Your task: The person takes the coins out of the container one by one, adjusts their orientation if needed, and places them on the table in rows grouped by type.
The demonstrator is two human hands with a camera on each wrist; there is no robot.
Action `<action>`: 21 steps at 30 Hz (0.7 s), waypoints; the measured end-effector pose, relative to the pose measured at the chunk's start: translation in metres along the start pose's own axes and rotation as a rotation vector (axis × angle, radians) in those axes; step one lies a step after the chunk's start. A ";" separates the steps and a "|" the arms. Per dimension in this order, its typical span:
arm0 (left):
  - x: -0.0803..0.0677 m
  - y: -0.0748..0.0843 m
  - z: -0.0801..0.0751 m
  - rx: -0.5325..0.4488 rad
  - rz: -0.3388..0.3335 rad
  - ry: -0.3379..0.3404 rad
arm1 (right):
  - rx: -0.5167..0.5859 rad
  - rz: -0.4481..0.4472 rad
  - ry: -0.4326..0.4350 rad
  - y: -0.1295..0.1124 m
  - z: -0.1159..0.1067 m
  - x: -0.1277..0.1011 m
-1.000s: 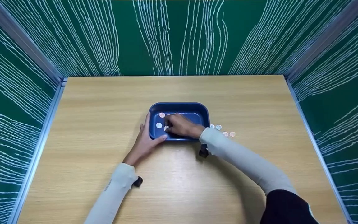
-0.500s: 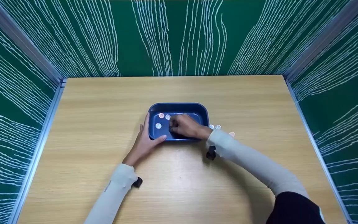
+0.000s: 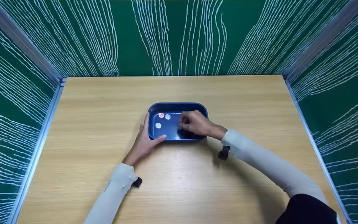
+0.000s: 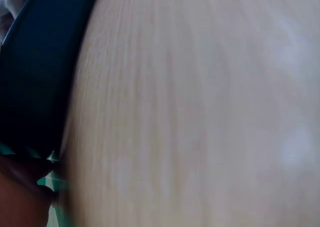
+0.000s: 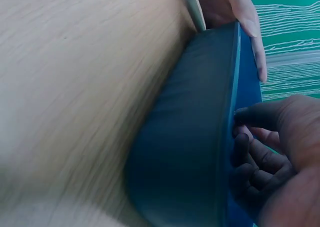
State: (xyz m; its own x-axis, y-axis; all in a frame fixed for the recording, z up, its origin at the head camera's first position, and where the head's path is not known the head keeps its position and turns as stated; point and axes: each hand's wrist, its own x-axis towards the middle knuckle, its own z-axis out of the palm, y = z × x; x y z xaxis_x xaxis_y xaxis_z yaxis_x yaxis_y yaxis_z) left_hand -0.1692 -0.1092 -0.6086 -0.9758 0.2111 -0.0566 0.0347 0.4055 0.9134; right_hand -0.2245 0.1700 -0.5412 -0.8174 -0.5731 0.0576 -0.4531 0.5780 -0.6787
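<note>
A dark blue rectangular tray [image 3: 166, 134] stands on the table. Two silver coins and a copper-coloured coin [image 3: 161, 115] lie flat in its left half. My left hand [image 3: 144, 139] holds the tray's near left corner, fingers along the left wall and thumb over the near rim. My right hand [image 3: 197, 123] is over the right half of the tray with its fingers bent. Between its thumb and index finger it pinches a small coin, mostly hidden and dark. In the right wrist view the right fingertips [image 5: 241, 118] are just beyond the tray's rim.
The wooden table [image 3: 104, 102] runs around the tray on all sides. Green walls with white wavy lines [image 3: 154, 37] close off the back and both sides. My right wrist and sleeve [image 3: 253, 155] cover the table to the right of the tray.
My right hand has drawn rightward within the tray, and the coin near its thumb has left the tray floor. The coins on the table are now hidden under my right arm. The left hand stays put.
</note>
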 end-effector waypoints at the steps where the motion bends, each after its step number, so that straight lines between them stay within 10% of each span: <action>1: 0.000 0.000 0.000 -0.001 -0.004 0.000 | 0.002 -0.003 0.002 0.001 -0.002 -0.002; 21: 0.002 0.000 0.001 0.015 0.012 0.003 | 0.093 0.114 0.025 0.014 -0.043 -0.045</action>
State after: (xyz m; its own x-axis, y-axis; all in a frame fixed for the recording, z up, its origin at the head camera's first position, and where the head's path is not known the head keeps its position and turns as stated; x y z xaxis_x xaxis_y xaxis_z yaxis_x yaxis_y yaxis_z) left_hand -0.1715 -0.1081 -0.6091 -0.9760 0.2133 -0.0443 0.0496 0.4158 0.9081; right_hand -0.2094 0.2287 -0.5213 -0.8706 -0.4920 -0.0063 -0.3230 0.5813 -0.7469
